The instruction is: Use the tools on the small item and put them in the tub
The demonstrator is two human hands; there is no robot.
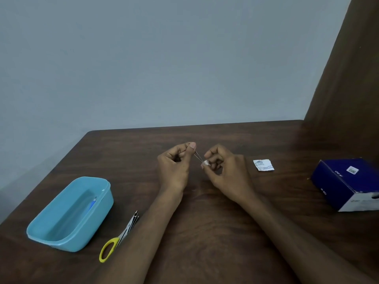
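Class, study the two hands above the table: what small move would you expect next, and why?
Probably the left hand draws the thin strand further out. It pinches the strand's upper end, while the right hand pinches a small white piece at the lower end; the strand runs taut between them.

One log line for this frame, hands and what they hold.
left hand: pinches thin needle | right hand: pinches small white pad at needle's lower end | both above wooden table

A plain home room: dark wooden table [205, 222] against a bare grey wall [143, 58].
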